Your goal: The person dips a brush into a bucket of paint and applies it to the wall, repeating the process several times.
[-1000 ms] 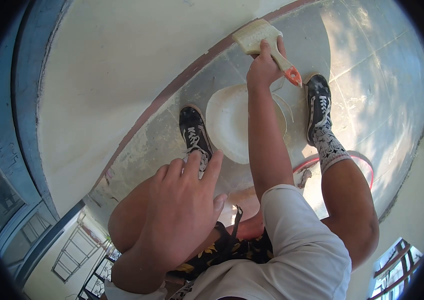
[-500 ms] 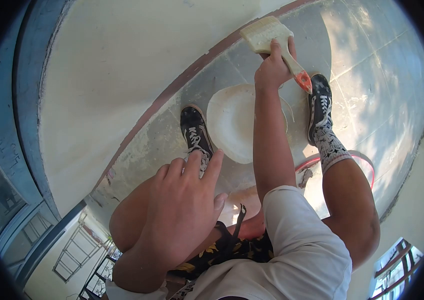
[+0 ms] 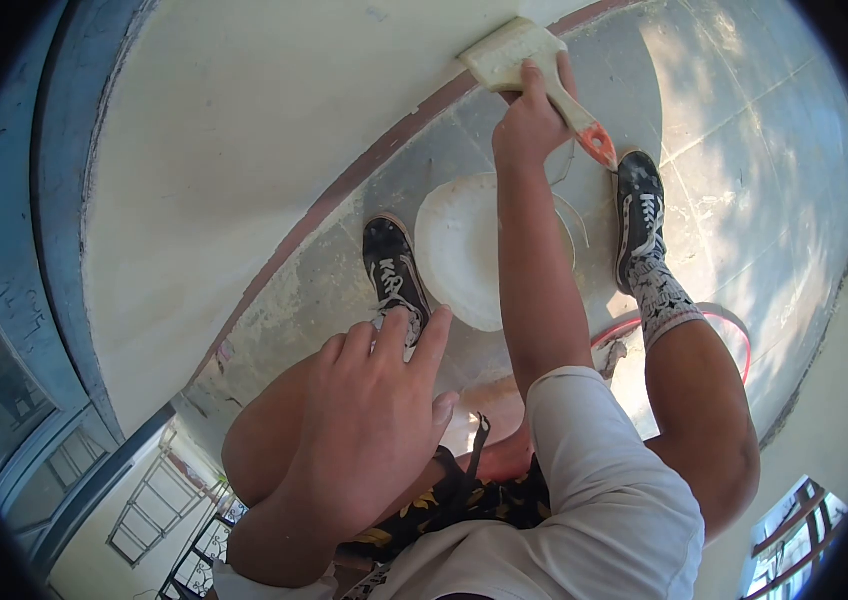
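- The right hand (image 3: 536, 118) clamped a broad paintbrush (image 3: 534, 60), well ahead of the left hand (image 3: 362, 430)
- The paintbrush's long axis slanted, bristles ahead-left of the right hand by the wall (image 3: 274, 120), contact unclear
- Apart, the left hand spread loosely, empty, over the left leg (image 3: 262, 425)

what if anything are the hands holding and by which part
The right hand holds a wide brush by the broad part of its handle, near the bristles, leaving the orange end free; the left hand holds nothing visible.
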Motion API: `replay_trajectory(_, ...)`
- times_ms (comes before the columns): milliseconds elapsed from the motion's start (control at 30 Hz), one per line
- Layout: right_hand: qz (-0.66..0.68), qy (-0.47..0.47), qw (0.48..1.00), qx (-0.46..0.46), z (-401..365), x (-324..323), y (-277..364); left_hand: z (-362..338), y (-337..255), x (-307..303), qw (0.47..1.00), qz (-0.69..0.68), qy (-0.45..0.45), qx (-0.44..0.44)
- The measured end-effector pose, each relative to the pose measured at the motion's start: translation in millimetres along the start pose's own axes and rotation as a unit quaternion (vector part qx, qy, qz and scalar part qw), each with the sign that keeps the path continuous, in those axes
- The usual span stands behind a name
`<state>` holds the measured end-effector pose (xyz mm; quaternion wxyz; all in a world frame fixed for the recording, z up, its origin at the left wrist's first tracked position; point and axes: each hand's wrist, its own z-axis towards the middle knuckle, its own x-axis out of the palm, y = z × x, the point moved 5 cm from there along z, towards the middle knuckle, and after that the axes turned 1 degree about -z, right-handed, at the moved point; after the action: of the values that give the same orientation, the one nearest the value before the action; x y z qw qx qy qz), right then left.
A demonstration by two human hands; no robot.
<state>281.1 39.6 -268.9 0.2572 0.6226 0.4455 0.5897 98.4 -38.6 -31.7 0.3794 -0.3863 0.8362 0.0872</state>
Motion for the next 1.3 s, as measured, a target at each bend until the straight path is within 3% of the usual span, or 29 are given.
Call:
replay_trajectory(67, 0.075, -0.016, 0.997, 0.014, -8.0, -6.9, 30.3, -0.9, 1.5, 0.2, 1.000, -0.003, 0.002, -0.002)
replay_trajectory(233, 0.011, -0.025, 1.000, 0.016, 6.7, -10.2, 4.0, -1.4, -0.9, -1.8, 1.000, -0.009, -0.007, 0.004)
replay_trajectory(300, -0.022, 0.032, 0.997, -0.067, 6.5, 12.9, 3.0, -0.7, -2.5, -0.7, 1.000, -0.008, -0.009, 0.009)
replay_trajectory(333, -0.025, 0.031, 0.997, -0.065, 4.7, 16.0, 22.0, -0.5, -2.7, 0.7, 1.000, -0.008, -0.007, 0.009)
replay_trajectory(400, 0.115, 0.006, 0.993, 0.015, 0.2, 12.9, 56.1, -0.5, -0.9, 2.4, 1.000, -0.004, -0.005, 0.006)
replay_trajectory(500, 0.118, -0.028, 0.993, 0.008, 18.7, -15.3, 66.2, 1.8, 1.3, -0.2, 1.000, 0.009, -0.017, 0.002)
replay_trajectory(700, 0.014, -0.051, 0.998, 0.016, 33.0, -42.6, 24.1, 3.6, -2.3, -0.4, 1.000, 0.006, -0.019, 0.004)
replay_trajectory(1100, -0.015, -0.011, 1.000, -0.003, 35.6, -25.6, -27.2, 5.6, -4.8, 0.6, 1.000, 0.017, -0.008, -0.001)
replay_trajectory(1300, 0.069, -0.031, 0.997, 0.032, 34.9, -19.5, 15.2, 4.8, -4.7, 1.1, 1.000, 0.010, -0.008, 0.000)
